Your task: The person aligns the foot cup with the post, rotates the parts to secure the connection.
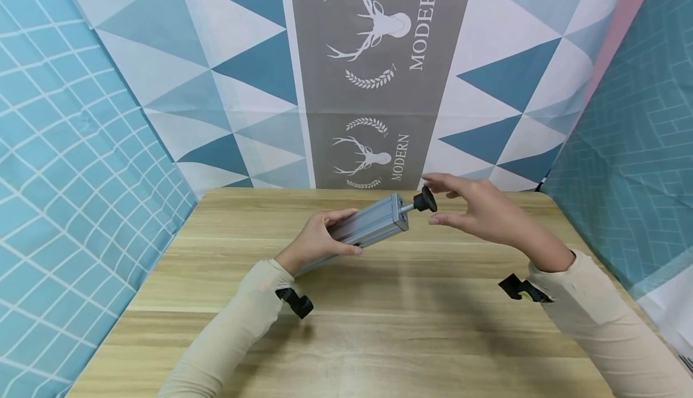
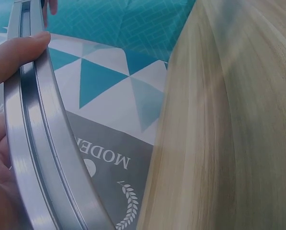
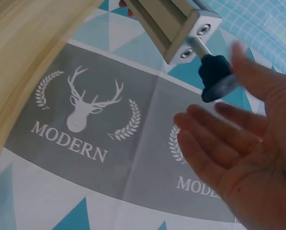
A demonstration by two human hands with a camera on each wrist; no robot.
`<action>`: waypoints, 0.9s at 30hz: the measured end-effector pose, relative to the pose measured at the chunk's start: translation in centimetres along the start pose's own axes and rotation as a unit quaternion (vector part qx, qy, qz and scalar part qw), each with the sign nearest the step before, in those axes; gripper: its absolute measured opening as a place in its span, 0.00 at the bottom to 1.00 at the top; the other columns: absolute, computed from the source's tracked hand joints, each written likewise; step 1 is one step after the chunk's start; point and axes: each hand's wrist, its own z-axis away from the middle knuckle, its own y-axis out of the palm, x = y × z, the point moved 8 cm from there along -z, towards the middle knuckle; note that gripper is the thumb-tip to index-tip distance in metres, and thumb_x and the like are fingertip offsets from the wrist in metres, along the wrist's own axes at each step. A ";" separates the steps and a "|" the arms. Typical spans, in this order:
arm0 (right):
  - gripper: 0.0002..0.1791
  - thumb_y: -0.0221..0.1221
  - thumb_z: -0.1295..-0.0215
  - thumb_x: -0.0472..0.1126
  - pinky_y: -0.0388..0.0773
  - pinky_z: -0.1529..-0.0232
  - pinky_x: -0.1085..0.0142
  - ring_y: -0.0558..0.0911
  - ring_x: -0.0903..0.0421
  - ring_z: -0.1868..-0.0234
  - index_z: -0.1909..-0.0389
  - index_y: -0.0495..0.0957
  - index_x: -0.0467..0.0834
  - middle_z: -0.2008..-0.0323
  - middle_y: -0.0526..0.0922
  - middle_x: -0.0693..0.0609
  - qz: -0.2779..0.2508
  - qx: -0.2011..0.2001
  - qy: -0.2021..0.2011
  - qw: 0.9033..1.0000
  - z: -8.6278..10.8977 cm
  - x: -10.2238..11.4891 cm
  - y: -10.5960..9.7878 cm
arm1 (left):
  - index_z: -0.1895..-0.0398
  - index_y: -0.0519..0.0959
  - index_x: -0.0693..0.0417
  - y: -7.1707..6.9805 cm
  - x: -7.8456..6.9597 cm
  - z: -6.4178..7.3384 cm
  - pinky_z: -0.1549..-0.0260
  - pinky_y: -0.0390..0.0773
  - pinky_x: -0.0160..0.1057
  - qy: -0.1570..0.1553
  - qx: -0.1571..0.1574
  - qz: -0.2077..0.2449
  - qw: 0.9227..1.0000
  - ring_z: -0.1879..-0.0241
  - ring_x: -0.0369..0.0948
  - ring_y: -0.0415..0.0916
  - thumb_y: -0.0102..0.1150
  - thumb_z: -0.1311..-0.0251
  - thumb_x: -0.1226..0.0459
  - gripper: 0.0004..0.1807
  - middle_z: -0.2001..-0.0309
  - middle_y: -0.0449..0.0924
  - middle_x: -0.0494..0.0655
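A silver aluminium profile point(image 1: 373, 220) with grooved sides is held aloft by my left hand point(image 1: 319, 238), thumb on one side and fingers on the other. From its end plate sticks a threaded rod carrying a black levelling foot point(image 1: 425, 199). Around that foot, my right hand point(image 1: 476, 208) is spread with thumb and fingers apart. In the right wrist view the foot point(image 3: 217, 79) sits near the thumb and fingers of the right hand point(image 3: 248, 143), a gap showing below it. The left wrist view shows the thumb lying across the profile's groove point(image 2: 32, 96).
Below the hands lies a wood-grain table point(image 1: 352, 338). A patterned cloth point(image 1: 243, 85) with triangles and deer prints hangs behind it. Blue tiled-pattern cloths stand at the left point(image 1: 70, 145) and right point(image 1: 633, 145). A black wrist mount point(image 1: 295, 302) sits on the left sleeve.
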 end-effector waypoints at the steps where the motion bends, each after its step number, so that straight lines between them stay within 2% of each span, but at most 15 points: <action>1: 0.38 0.67 0.42 0.43 0.76 0.51 0.49 0.80 0.46 0.47 0.31 0.64 0.45 0.43 0.79 0.44 0.003 -0.001 -0.019 1.000 0.0 0.3 -0.1 | 0.40 0.77 0.43 0.0 0.0 0.0 0.52 0.71 0.41 0.001 0.000 -0.001 1.000 0.52 0.40 0.75 0.81 0.67 0.61 0.42 0.44 0.79 0.40; 4: 0.39 0.68 0.45 0.32 0.77 0.51 0.52 0.80 0.47 0.47 0.32 0.66 0.45 0.42 0.78 0.46 0.007 -0.008 -0.075 0.997 0.0 1.1 -0.3 | 0.40 0.77 0.43 0.0 -0.1 0.0 0.52 0.71 0.41 0.003 0.001 0.001 1.000 0.52 0.40 0.76 0.81 0.67 0.61 0.42 0.44 0.79 0.40; 7: 0.35 0.67 0.47 0.28 0.79 0.53 0.55 0.82 0.50 0.50 0.36 0.70 0.45 0.45 0.80 0.47 0.005 -0.013 -0.100 0.995 0.1 1.4 -0.3 | 0.41 0.77 0.43 0.0 -0.1 0.0 0.51 0.71 0.41 0.003 0.001 0.006 1.000 0.52 0.40 0.76 0.81 0.67 0.62 0.41 0.45 0.79 0.39; 9: 0.30 0.66 0.44 0.30 0.79 0.55 0.56 0.83 0.52 0.53 0.38 0.73 0.44 0.49 0.82 0.48 -0.004 -0.013 -0.089 0.996 0.1 1.3 -0.2 | 0.41 0.78 0.44 0.0 -0.1 0.0 0.51 0.71 0.41 0.004 0.001 0.007 1.000 0.52 0.40 0.76 0.82 0.68 0.62 0.41 0.45 0.79 0.39; 12: 0.22 0.62 0.36 0.40 0.80 0.59 0.58 0.84 0.57 0.60 0.42 0.76 0.40 0.57 0.85 0.49 -0.022 -0.015 -0.041 0.999 0.0 0.7 0.0 | 0.41 0.78 0.45 0.1 -0.1 0.0 0.51 0.71 0.41 0.003 0.001 0.008 1.000 0.52 0.40 0.76 0.82 0.68 0.63 0.42 0.45 0.79 0.40; 15: 0.20 0.58 0.32 0.48 0.80 0.61 0.60 0.83 0.59 0.64 0.47 0.78 0.38 0.63 0.85 0.51 -0.033 -0.018 0.004 0.999 -0.1 0.0 0.3 | 0.41 0.78 0.45 0.2 -0.2 0.0 0.50 0.71 0.41 0.003 0.006 0.009 1.000 0.52 0.40 0.76 0.82 0.68 0.64 0.42 0.45 0.79 0.41; 17: 0.21 0.56 0.31 0.50 0.80 0.62 0.60 0.83 0.59 0.65 0.48 0.79 0.37 0.64 0.85 0.51 -0.037 -0.019 0.019 0.999 -0.2 -0.3 0.5 | 0.41 0.78 0.46 0.3 -0.2 0.0 0.50 0.71 0.42 0.004 0.009 0.009 1.000 0.52 0.40 0.76 0.81 0.68 0.64 0.42 0.45 0.80 0.42; 19: 0.23 0.57 0.32 0.50 0.80 0.59 0.58 0.84 0.56 0.62 0.45 0.77 0.37 0.61 0.85 0.48 -0.037 -0.019 0.022 0.999 -0.2 -0.4 0.5 | 0.41 0.77 0.46 0.3 -0.2 0.0 0.50 0.71 0.42 0.006 0.009 0.008 1.000 0.52 0.41 0.76 0.81 0.68 0.64 0.42 0.45 0.80 0.42; 21: 0.26 0.61 0.36 0.48 0.79 0.56 0.54 0.84 0.51 0.58 0.41 0.75 0.39 0.55 0.84 0.46 -0.032 -0.019 0.006 0.999 -0.1 -0.1 0.4 | 0.40 0.77 0.46 0.2 -0.2 0.0 0.51 0.71 0.41 0.007 0.007 0.006 1.000 0.52 0.40 0.76 0.81 0.68 0.64 0.42 0.45 0.80 0.42; 24: 0.34 0.67 0.43 0.39 0.78 0.53 0.52 0.81 0.46 0.49 0.35 0.70 0.44 0.44 0.79 0.45 -0.017 -0.015 -0.042 0.999 -0.2 0.6 0.1 | 0.40 0.77 0.45 0.2 -0.2 0.0 0.52 0.72 0.39 0.010 0.003 0.004 1.000 0.53 0.40 0.76 0.81 0.68 0.63 0.42 0.45 0.80 0.42; 27: 0.40 0.69 0.49 0.29 0.77 0.51 0.52 0.78 0.46 0.43 0.33 0.68 0.46 0.38 0.74 0.46 0.002 -0.011 -0.097 0.995 -0.2 1.5 -0.1 | 0.41 0.78 0.45 0.2 -0.3 0.0 0.53 0.72 0.39 0.016 0.003 0.004 1.000 0.53 0.40 0.76 0.81 0.68 0.63 0.41 0.46 0.80 0.42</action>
